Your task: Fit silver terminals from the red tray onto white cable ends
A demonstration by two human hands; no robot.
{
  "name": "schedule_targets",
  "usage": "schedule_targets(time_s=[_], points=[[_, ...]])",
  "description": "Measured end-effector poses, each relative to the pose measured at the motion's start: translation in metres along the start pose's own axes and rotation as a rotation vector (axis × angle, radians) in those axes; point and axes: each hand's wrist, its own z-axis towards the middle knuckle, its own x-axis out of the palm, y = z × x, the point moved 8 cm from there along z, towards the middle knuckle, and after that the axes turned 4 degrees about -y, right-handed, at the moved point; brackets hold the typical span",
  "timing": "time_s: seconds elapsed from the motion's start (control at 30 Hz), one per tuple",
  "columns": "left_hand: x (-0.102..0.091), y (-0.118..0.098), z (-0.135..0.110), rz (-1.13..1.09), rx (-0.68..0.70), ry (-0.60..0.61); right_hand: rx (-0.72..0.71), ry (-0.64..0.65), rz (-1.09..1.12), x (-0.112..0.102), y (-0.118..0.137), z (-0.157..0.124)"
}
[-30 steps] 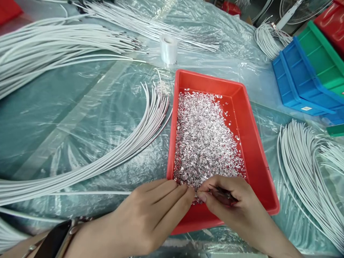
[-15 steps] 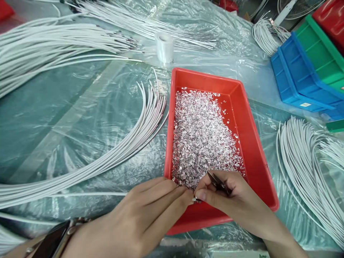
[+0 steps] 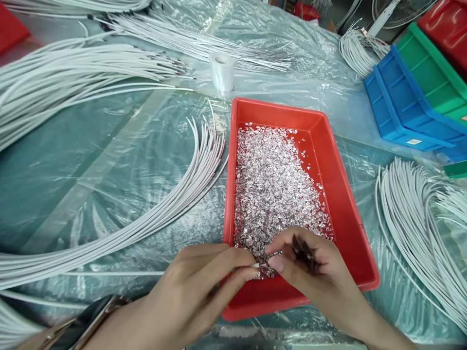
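Over the near end of a red tray [image 3: 352, 214], my left hand [image 3: 200, 287] pinches a white cable [image 3: 257, 265] between thumb and forefinger, its short tip sticking out. My right hand [image 3: 324, 277] faces it from the right, thumb and forefinger slightly apart beside that tip. Tucked in the right palm under the curled fingers is a dark, pointed metal tool [image 3: 303, 253], perhaps small snips; the fingers partly hide it. Silvery foil scraps [image 3: 275, 184] cover much of the tray floor beneath both hands.
A curved bundle of white cables [image 3: 175, 194] lies left of the tray, with more bundles [image 3: 83, 68] behind. A roll of clear film [image 3: 222, 75] stands beyond the tray. At right are another cable bundle [image 3: 412, 209] and stacked blue bins [image 3: 408, 102]. Plastic sheeting [image 3: 109, 160] covers the table.
My hands have come slightly apart. The right thumb and forefinger have parted near the cable tip, and the left fingers now show their pinch. The dark tool has turned in the right palm.
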Motion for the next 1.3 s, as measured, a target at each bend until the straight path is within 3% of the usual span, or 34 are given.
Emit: schedule_targets(time_s=[0.13,0.23,0.33,0.67,0.93,1.3], points=[[0.006,0.020,-0.003,-0.251,-0.331,0.076,-0.257,-0.150,-0.122,-0.003,0.021,-0.006],[0.008,0.024,-0.005,-0.347,-0.428,0.100,-0.438,-0.257,-0.226,-0.002,0.035,-0.012],[0.007,0.023,-0.004,-0.399,-0.445,0.113,-0.530,-0.322,-0.317,0.003,0.040,-0.016],[0.012,0.017,-0.002,-0.480,-0.472,0.246,-0.512,-0.315,-0.308,0.009,0.037,-0.014],[0.012,0.017,-0.006,-0.505,-0.504,0.257,-0.523,-0.308,-0.313,0.009,0.037,-0.015],[0.014,0.018,-0.004,-0.516,-0.492,0.238,-0.536,-0.191,-0.353,0.016,0.033,-0.017]])
